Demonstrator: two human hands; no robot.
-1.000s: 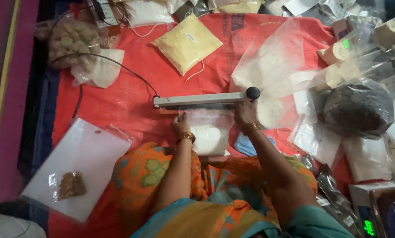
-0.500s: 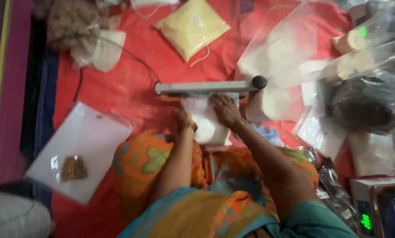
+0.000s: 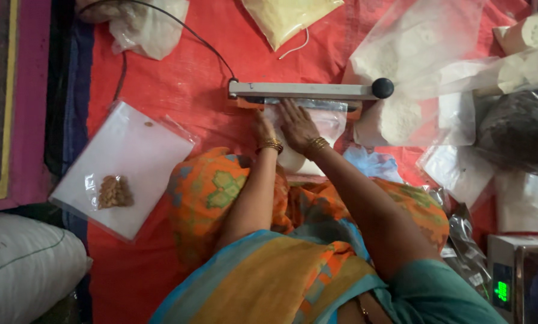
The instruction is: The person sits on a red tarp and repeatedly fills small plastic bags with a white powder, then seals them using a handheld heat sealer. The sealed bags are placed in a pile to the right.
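A clear plastic pouch (image 3: 332,117) with white powder lies on the red mat, its top edge tucked under the grey bar of a heat sealer (image 3: 302,90) with a black knob (image 3: 382,88). My right hand (image 3: 296,123) lies flat on the pouch, fingers spread, just below the bar. Beside it, my left hand (image 3: 263,127) pinches the pouch's left edge and is partly hidden by the right hand. Both wrists wear gold bangles.
A black cable (image 3: 179,30) runs from the sealer to the top left. A flat clear bag with brown nuts (image 3: 114,192) lies at left. Bags of white powder (image 3: 401,114), yellow powder (image 3: 287,15) and dark stuff (image 3: 515,129) crowd the top and right. A digital scale (image 3: 521,282) sits bottom right.
My right hand left the sealer's bar near the knob and came down flat onto the pouch. The left hand stayed at the pouch's left edge. The view shifted slightly.
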